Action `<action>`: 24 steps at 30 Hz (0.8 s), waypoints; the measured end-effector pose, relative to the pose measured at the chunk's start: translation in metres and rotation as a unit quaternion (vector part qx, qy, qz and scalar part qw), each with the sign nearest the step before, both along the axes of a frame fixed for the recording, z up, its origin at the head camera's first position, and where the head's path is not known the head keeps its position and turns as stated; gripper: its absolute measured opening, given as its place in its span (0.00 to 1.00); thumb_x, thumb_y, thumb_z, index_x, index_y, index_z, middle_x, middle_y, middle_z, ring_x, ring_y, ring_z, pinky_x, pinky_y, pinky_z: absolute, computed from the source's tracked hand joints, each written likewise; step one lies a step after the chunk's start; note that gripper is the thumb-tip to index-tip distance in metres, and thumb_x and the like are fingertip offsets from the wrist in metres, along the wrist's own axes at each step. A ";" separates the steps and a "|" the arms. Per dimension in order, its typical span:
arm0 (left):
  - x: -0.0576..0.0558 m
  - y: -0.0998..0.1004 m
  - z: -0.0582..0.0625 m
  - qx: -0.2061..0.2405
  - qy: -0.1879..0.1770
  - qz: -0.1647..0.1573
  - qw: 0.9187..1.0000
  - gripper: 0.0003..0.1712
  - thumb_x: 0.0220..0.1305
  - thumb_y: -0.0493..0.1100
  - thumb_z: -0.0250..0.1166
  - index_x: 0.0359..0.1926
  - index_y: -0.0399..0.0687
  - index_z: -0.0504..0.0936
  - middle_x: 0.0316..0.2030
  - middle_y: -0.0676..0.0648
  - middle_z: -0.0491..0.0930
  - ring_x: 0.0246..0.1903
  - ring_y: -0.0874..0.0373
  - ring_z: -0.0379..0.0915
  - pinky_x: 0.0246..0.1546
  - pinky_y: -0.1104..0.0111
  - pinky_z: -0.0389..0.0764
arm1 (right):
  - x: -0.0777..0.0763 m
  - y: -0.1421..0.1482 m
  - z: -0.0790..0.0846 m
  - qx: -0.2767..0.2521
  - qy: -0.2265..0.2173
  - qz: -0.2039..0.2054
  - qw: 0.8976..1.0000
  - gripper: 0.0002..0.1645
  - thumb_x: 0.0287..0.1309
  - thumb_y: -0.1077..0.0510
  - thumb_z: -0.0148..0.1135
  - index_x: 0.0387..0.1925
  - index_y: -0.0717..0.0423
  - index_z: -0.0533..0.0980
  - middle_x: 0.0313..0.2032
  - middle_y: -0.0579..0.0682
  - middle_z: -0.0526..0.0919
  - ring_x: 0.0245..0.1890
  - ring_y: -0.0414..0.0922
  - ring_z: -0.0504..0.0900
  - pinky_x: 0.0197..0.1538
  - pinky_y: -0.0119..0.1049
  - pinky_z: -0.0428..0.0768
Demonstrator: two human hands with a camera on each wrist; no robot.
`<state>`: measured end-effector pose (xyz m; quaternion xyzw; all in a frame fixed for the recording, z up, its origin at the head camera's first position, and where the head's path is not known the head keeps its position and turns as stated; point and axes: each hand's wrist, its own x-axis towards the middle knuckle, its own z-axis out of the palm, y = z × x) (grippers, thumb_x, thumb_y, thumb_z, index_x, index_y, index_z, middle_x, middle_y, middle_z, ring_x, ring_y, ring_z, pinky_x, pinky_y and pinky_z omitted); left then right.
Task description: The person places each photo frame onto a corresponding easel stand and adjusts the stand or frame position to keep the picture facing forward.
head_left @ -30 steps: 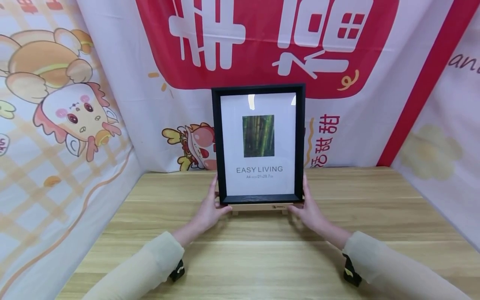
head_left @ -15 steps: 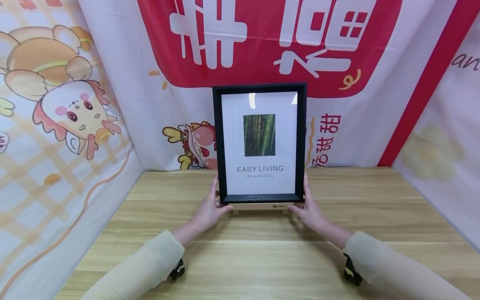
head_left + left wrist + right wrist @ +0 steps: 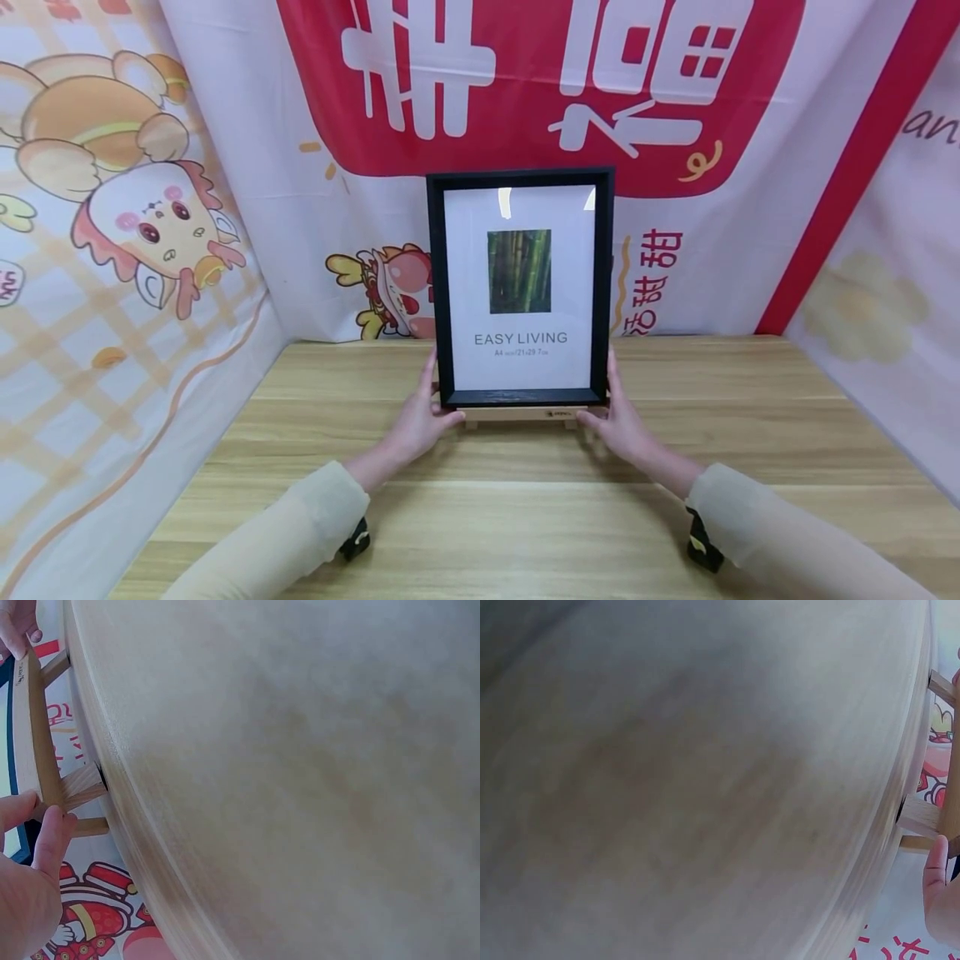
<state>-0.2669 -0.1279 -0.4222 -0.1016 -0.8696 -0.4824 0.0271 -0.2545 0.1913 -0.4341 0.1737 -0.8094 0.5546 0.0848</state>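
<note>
A black picture frame (image 3: 602, 292) with a bamboo picture and the words EASY LIVING leans upright on a small wooden easel (image 3: 517, 414). My left hand (image 3: 420, 421) grips the left end of the easel's ledge, thumb in front, with a finger up along the frame's side. At the right end my right hand (image 3: 622, 421) holds the ledge likewise. Close up in the left wrist view, the left hand (image 3: 30, 900) pinches the end of the ledge (image 3: 34, 742), its legs on the tabletop. Only the right hand's (image 3: 941, 900) edge shows in the right wrist view.
The wood-grain table (image 3: 510, 517) spreads around the easel. Behind it hangs a white cloth (image 3: 247, 150) with a red printed panel, and a patterned cloth (image 3: 45, 350) walls the left side. Another printed cloth (image 3: 885, 250) borders the right.
</note>
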 end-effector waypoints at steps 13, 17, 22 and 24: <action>-0.002 -0.001 0.000 0.005 0.006 -0.002 1.000 0.72 0.53 0.32 0.73 0.71 0.88 0.28 0.65 0.26 0.60 0.43 0.42 0.80 0.33 0.69 0.84 | -0.003 0.002 0.002 0.016 0.008 0.006 1.000 0.74 0.52 0.80 0.61 0.73 0.29 0.23 0.75 0.54 0.31 0.67 0.67 0.56 0.63 0.61 0.63; -0.002 -0.006 -0.001 0.009 0.008 0.001 1.000 0.72 0.52 0.33 0.74 0.72 0.86 0.29 0.65 0.27 0.62 0.46 0.39 0.79 0.38 0.65 0.84 | -0.001 0.003 0.004 0.037 -0.011 -0.007 0.999 0.72 0.54 0.75 0.64 0.74 0.32 0.24 0.75 0.60 0.35 0.68 0.67 0.55 0.62 0.58 0.67; 0.001 -0.022 0.009 -0.007 0.002 0.004 1.000 0.66 0.55 0.40 0.74 0.74 0.80 0.33 0.65 0.34 0.65 0.53 0.39 0.74 0.47 0.54 0.81 | 0.010 0.015 0.011 0.032 -0.036 -0.025 0.999 0.66 0.57 0.67 0.67 0.76 0.36 0.30 0.68 0.72 0.52 0.58 0.72 0.67 0.56 0.59 0.74; 0.004 -0.030 0.019 -0.034 0.012 0.001 0.999 0.63 0.57 0.45 0.73 0.76 0.74 0.35 0.67 0.36 0.63 0.58 0.38 0.69 0.52 0.48 0.77 | 0.017 0.024 0.017 0.030 -0.028 -0.030 0.999 0.63 0.58 0.66 0.66 0.77 0.39 0.32 0.67 0.72 0.54 0.57 0.73 0.68 0.57 0.62 0.72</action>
